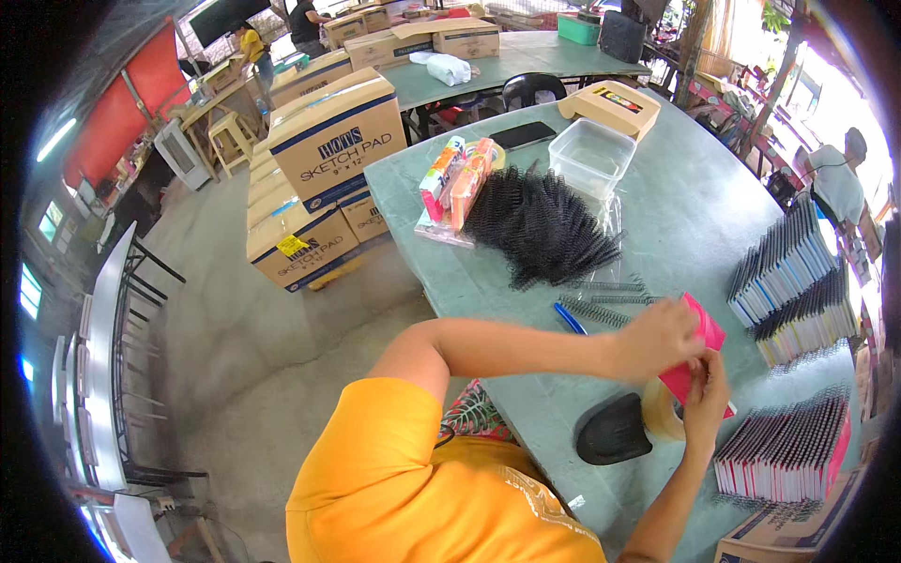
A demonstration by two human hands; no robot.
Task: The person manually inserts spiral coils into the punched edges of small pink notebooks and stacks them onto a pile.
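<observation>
A pink-covered notebook (710, 330) is tilted above the right part of the green table (526, 394). My right hand (706, 403) grips it from the near side, thumb and fingers closed on its edge. Across its upper left side reaches my left hand (660, 336), slightly blurred, with curled fingers; whatever they pinch is hidden. Loose black spiral binding coils (601, 308) lie just beyond my left wrist, beside a blue pen (570, 319). Below the notebook are a roll of tape (663, 413) and a black rounded object (612, 430).
A heap of black coils (540, 225), a clear plastic container (591, 158) and a phone (522, 136) occupy the table's far part. Stacks of bound notebooks (784, 446) line the right edge. Cardboard boxes (338, 141) are piled at left. Other people (251, 47) are farther off.
</observation>
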